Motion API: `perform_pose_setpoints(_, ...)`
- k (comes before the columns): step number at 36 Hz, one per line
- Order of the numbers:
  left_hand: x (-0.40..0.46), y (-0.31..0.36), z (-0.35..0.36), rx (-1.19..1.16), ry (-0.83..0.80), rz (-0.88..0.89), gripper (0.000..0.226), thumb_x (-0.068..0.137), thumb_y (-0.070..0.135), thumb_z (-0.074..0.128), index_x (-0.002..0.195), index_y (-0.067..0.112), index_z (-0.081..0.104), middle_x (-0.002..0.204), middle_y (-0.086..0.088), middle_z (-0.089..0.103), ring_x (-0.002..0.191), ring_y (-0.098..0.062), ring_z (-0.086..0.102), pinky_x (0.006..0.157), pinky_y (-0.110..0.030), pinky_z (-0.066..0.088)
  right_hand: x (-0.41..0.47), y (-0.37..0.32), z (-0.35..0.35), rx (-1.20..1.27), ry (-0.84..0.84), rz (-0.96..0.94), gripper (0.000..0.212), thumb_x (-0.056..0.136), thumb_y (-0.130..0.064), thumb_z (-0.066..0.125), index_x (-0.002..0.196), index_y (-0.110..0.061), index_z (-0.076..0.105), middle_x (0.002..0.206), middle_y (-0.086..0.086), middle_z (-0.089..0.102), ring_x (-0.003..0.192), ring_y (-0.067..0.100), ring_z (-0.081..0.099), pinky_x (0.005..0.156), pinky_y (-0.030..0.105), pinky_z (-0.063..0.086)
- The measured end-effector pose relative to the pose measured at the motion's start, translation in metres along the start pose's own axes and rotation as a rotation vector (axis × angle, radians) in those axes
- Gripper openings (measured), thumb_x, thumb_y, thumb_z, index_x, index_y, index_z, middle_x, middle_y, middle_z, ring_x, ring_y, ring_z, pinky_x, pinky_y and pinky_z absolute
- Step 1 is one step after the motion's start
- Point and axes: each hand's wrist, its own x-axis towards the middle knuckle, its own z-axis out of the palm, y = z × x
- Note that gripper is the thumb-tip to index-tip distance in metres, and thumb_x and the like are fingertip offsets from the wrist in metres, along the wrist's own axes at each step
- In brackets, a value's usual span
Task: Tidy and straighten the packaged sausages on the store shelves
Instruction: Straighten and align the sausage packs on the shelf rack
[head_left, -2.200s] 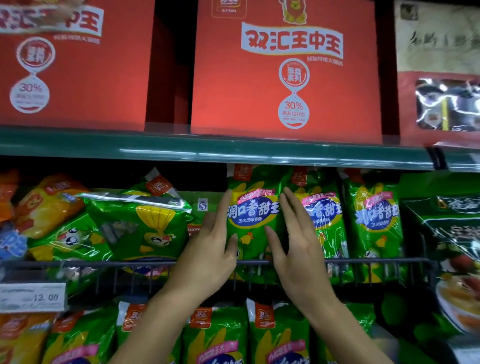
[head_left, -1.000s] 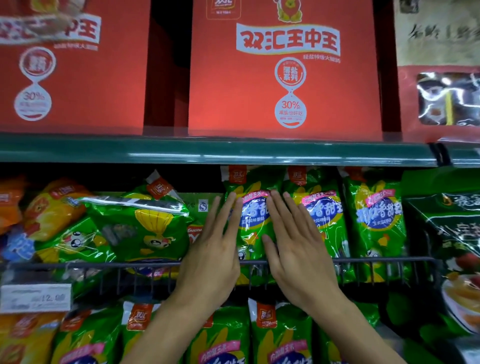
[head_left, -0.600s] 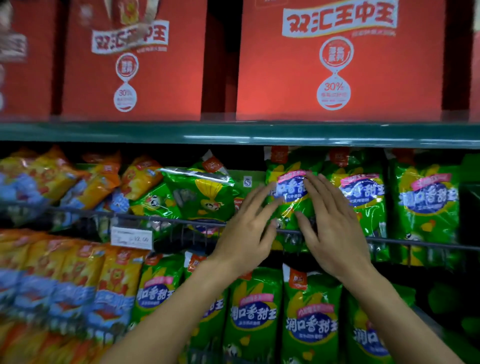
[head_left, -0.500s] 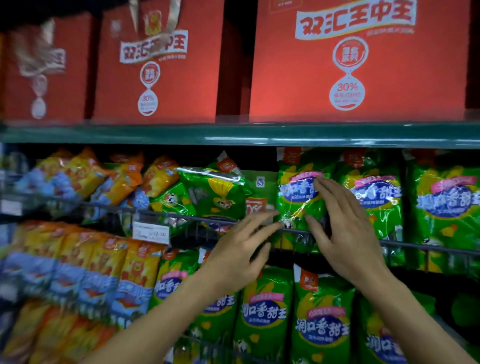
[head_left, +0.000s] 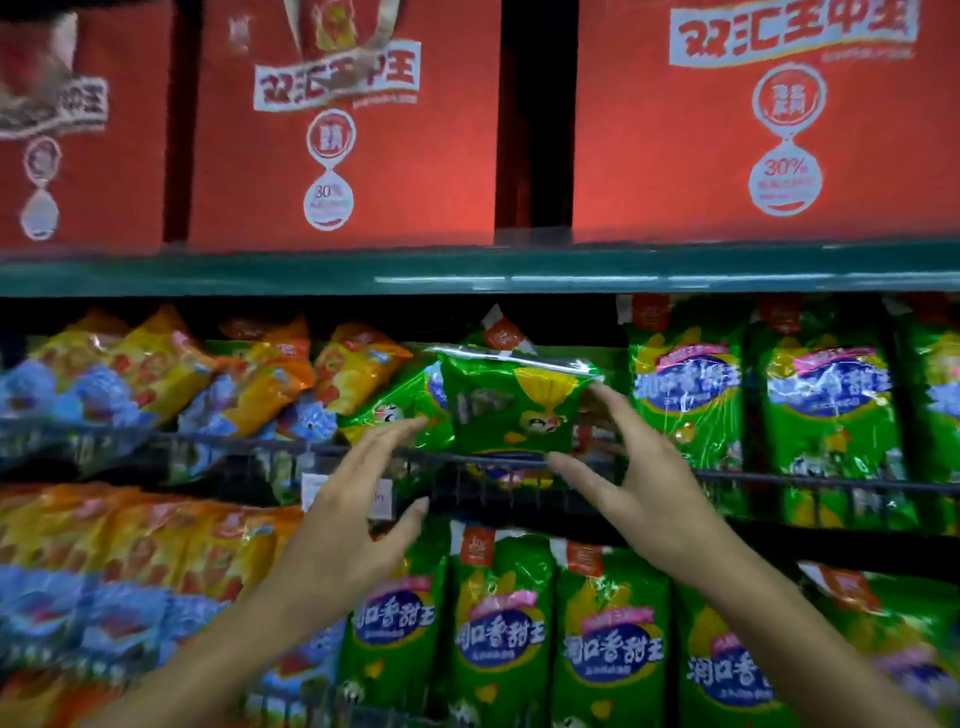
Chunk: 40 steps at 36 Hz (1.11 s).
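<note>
Hands (head_left: 358, 525) (head_left: 644, 483) spread either side of tilted green pack (head_left: 511, 410).

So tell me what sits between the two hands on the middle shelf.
In the head view, a crooked green sausage pack sits between the left hand and right hand, above the wire rail.
</note>
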Motion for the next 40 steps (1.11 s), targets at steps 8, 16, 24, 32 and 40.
perform_pose_setpoints(8,0.018,-0.014,0.002,-0.138,-0.214,0.071,0.083,0.096,0.043,0.058,0.148,0.066,-0.003,0.154,0.041,0.018,0.142,0.02,0.017,0.113,-0.009,0.018,0.013,-0.008,0.022,-0.04,0.084,0.133,0.082,0.078,-0.069,0.065,0.14,-0.02,0.044,0.124,0.002,0.066,0.115,0.02,0.061,0.092,0.033,0.052)
perform_pose_setpoints(16,0.023,-0.014,-0.001,-0.204,-0.269,0.111,0.082,0.092,0.057,0.051,0.145,0.069,-0.011,0.157,0.041,0.01,0.145,0.015,0.014,0.121,-0.027,0.021,0.026,-0.024,0.012,0.05,0.124,0.09,0.032,0.073,-0.04,0.081,0.092,-0.02,0.066,0.091,-0.017,0.074,0.086,0.004,0.071,0.075,0.034,0.059)
perform_pose_setpoints(24,0.025,0.002,-0.012,-0.37,-0.208,0.177,0.071,0.097,0.036,0.058,0.146,0.068,0.017,0.151,0.038,0.032,0.136,0.011,0.039,0.114,-0.03,0.035,0.013,-0.047,-0.004,0.027,0.361,-0.048,0.028,0.077,-0.031,0.081,0.1,-0.019,0.07,0.1,-0.007,0.075,0.099,0.011,0.07,0.09,0.036,0.057)
perform_pose_setpoints(32,0.018,0.019,-0.002,-0.508,-0.05,0.226,0.044,0.095,0.025,0.062,0.135,0.041,0.054,0.13,0.019,0.059,0.126,-0.006,0.056,0.101,-0.016,0.045,-0.012,-0.076,-0.015,0.275,0.584,-0.105,0.026,0.085,-0.013,0.078,0.109,-0.011,0.069,0.106,-0.004,0.076,0.106,0.012,0.071,0.095,0.029,0.055)
perform_pose_setpoints(40,0.014,0.035,0.0,-0.711,-0.429,0.049,0.046,0.091,0.046,0.06,0.136,0.048,0.049,0.127,0.03,0.06,0.121,0.005,0.057,0.099,-0.018,0.048,-0.011,-0.097,0.006,0.679,0.73,0.1,0.036,0.082,-0.028,0.075,0.108,-0.004,0.069,0.106,0.007,0.076,0.103,0.019,0.073,0.089,0.039,0.061)
